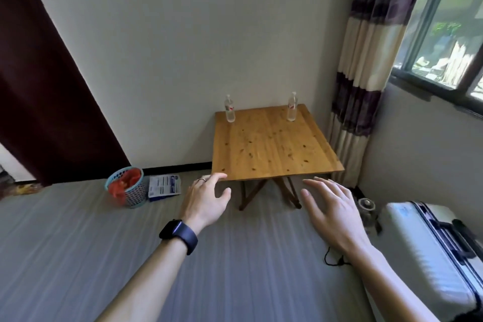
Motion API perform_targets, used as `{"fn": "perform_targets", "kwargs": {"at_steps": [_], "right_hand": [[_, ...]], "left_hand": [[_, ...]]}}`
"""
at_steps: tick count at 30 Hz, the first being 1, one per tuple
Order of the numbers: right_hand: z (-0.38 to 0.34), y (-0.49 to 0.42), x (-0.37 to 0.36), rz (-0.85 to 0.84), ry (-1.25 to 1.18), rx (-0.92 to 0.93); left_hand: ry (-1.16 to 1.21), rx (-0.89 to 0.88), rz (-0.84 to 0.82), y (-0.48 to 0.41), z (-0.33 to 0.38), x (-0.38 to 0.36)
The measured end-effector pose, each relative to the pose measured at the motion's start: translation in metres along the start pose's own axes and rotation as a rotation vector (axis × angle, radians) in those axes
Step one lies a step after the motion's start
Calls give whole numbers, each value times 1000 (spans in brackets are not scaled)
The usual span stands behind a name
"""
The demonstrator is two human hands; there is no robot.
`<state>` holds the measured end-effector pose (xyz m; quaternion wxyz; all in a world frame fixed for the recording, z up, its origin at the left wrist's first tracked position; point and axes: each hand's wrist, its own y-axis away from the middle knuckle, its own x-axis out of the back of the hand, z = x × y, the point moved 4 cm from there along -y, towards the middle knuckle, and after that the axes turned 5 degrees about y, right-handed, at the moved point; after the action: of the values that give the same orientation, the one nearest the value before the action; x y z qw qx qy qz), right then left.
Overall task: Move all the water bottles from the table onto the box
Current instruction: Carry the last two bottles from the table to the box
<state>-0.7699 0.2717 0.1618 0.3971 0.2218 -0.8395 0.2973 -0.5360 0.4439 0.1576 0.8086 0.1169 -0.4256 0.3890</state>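
Two clear water bottles stand upright on a small wooden folding table (271,146) set against the wall. One bottle (229,109) is at the back left corner, the other bottle (292,107) at the back right. My left hand (206,200), with a dark watch on the wrist, is held out in front of the table's near left corner, fingers spread and empty. My right hand (332,212) reaches forward below the table's near edge, also spread and empty. Both hands are well short of the bottles. A white hard case (428,248) lies on the floor at the right.
A blue basket (127,187) with red contents and a white packet (164,187) sit on the floor by the wall at the left. A striped curtain (363,81) hangs right of the table, under a window. A glass jar (367,208) and a black cord (333,259) lie near the case.
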Motion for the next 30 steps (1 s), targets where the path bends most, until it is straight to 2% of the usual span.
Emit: {"fn": "perform_targets", "kwargs": {"at_steps": [8, 14, 25, 30], "right_hand": [[24, -153, -51, -76, -2, 53], [32, -268, -109, -116, 40, 51], [45, -444, -210, -164, 70, -26], [58, -516, -279, -255, 49, -40]], "left_hand": [[7, 92, -5, -134, -17, -38], [40, 97, -27, -251, -47, -67], [92, 162, -162, -452, -98, -114], [111, 252, -224, -531, -132, -148]]}}
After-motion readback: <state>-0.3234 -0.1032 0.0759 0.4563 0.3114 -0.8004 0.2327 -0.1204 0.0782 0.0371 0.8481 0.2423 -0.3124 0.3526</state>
